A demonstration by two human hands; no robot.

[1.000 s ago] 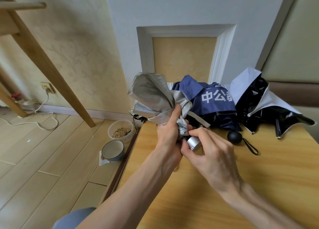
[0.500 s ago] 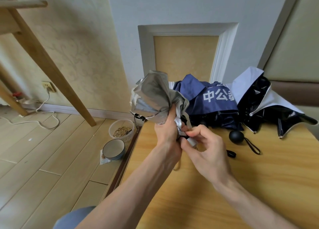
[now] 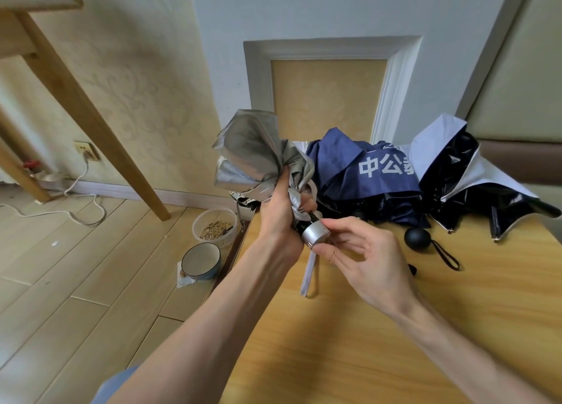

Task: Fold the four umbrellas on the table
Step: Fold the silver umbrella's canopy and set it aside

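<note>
The silver umbrella point(image 3: 255, 154) is half bunched, its shiny cloth crumpled in a loose wad, and it's held in the air over the far left corner of the table point(image 3: 395, 327). The left hand point(image 3: 279, 218) is wrapped tight round the gathered cloth. The right hand point(image 3: 365, 260) pinches the silver handle cap point(image 3: 316, 237) between thumb and fingertips, with a pale strap point(image 3: 308, 277) dangling below. Just behind it, 2 more lie messy along the wall edge: a blue umbrella point(image 3: 365, 172) and a black-and-white umbrella point(image 3: 456, 172). Plain wood runs from the hands to the near edge. 2 bowls point(image 3: 201, 260) sit on the floor by the table's left edge.
</note>
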